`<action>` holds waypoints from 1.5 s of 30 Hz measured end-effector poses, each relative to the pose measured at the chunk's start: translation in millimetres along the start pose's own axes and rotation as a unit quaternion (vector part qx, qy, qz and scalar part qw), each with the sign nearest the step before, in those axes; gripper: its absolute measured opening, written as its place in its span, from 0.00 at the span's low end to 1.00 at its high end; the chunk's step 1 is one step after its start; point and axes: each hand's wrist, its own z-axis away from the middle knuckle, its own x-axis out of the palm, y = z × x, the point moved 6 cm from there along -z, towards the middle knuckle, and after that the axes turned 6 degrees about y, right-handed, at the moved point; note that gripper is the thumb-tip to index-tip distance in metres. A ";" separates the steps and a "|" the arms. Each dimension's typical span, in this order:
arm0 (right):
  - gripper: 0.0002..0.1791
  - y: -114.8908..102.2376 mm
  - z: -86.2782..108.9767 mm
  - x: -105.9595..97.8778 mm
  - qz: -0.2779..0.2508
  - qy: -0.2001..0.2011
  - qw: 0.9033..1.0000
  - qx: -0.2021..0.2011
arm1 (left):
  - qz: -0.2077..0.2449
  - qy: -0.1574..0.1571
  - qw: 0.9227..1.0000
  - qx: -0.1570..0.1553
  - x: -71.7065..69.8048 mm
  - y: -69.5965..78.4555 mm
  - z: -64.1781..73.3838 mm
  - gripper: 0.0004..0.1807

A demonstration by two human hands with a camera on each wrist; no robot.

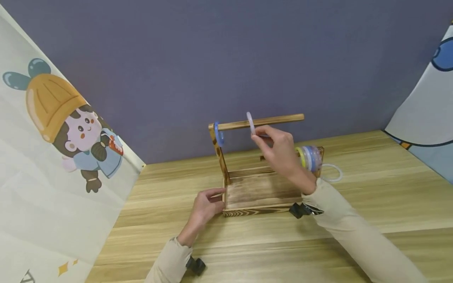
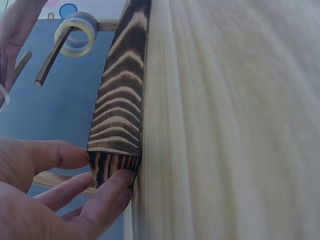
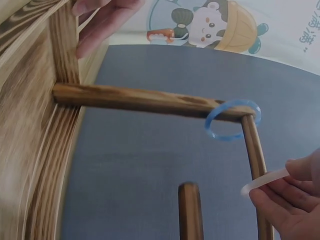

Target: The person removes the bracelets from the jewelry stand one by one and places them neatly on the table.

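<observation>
We see one wooden rack on a wooden table, in front of a grey-blue wall. The rack has a flat base, one upright post at its left, and two horizontal rods: an upper rod and a lower rod at the right.

We count bangles as follows. One blue bangle hangs on the upper rod beside the post. One pale bangle sits around the upper rod near its middle. A stack of bangles, yellow and blue among them, hangs on the lower rod; we cannot tell how many are in it. One white bangle lies flat on the table just beside the rack's right end.

Our right hand is raised at the upper rod, and its fingertips pinch the lower edge of the pale bangle. The bangle stands just above and to the left of the hand, touching the fingers.

Our left hand rests on the table at the rack's front left corner. Its thumb and fingers press against the corner of the base, gripping it lightly from both sides.

Printed cartoon cloths hang at the left and at the right.
</observation>
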 end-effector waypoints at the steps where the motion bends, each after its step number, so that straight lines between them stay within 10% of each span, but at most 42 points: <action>1: 0.08 0.5 0.1 -1.9 0.001 0.000 1.000 -0.001 | 0.001 0.001 1.000 0.000 -0.4 -0.2 0.1 0.28; 45: 0.08 46.5 8.1 -100.4 0.139 0.042 0.989 -0.033 | -0.003 -0.006 1.000 -0.003 -0.9 -4.0 -3.0 0.27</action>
